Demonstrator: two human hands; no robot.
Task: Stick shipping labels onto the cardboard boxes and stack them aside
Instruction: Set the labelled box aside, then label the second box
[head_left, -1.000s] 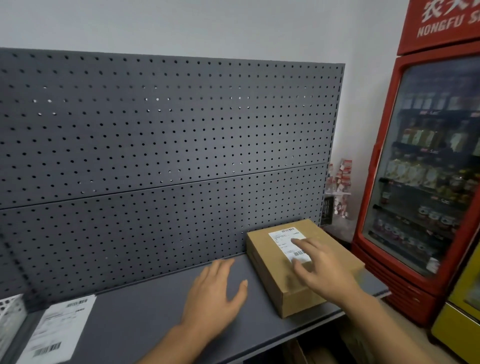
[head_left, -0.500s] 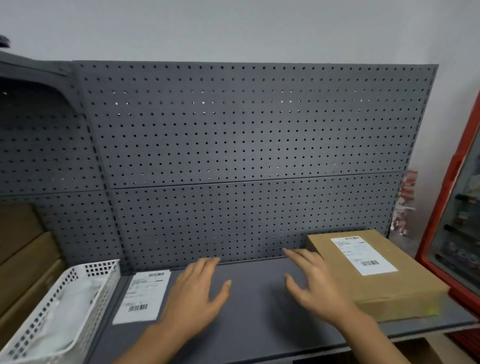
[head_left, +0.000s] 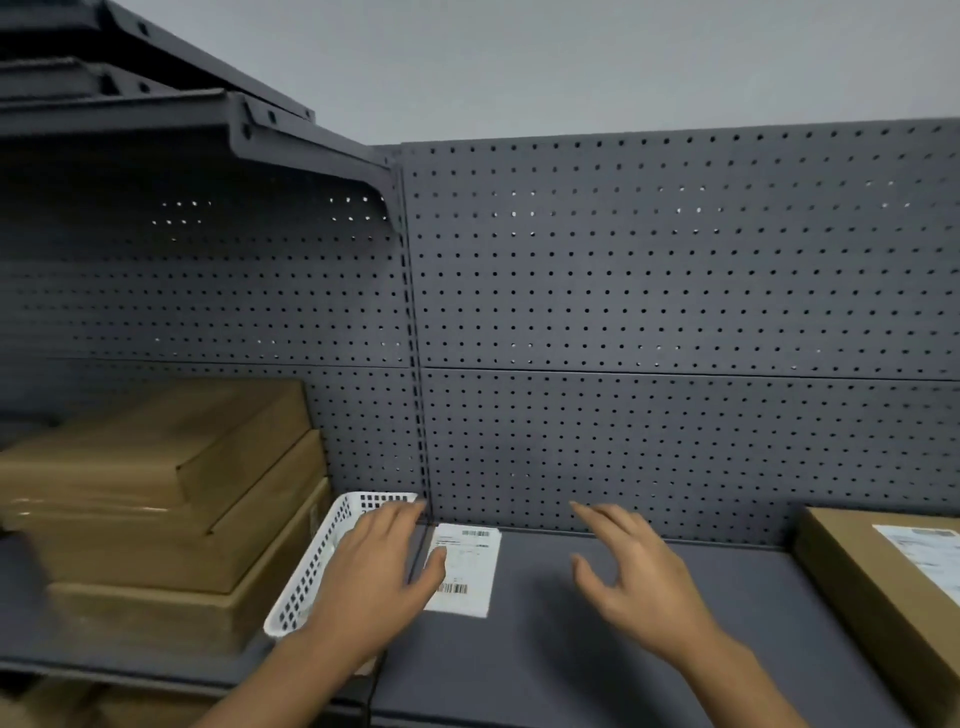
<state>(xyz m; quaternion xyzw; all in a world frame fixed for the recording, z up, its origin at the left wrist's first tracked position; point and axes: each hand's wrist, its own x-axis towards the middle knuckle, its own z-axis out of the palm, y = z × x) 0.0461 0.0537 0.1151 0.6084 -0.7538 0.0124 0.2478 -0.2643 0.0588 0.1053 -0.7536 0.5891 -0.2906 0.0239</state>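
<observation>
Two hands: both are yours, stretched out low over the grey shelf (head_left: 519, 670), and neither has hold of anything
Left hand (head_left: 379, 577): palm down with your fingers straight and close together; it lies across the right rim of the white basket (head_left: 306, 582), and your thumb overlaps the left edge of the loose shipping label (head_left: 467, 566); you cannot tell whether the thumb presses the paper or only hangs above it
Right hand (head_left: 644, 587): your fingers are spread and lightly bent, thumb apart from the rest, over bare shelf to the right of the loose shipping label and well apart from it
Loose shipping label: it lies flat on the shelf just beside the basket, its barcode at the near end, close to the foot of the pegboard (head_left: 675, 312)
Labelled cardboard box (head_left: 857, 587): it sits on the shelf at your far right, cut off by the frame edge, with a white label (head_left: 924, 551) stuck on its top face
Stack of cardboard boxes (head_left: 156, 499): several flat boxes are piled on the shelf to your left, touching the far side of the basket, the upper ones set askew
Pegboard: dark grey panels stand upright behind the whole shelf
Upper shelves (head_left: 208, 119): dark grey, they jut out above the stack at your upper left
</observation>
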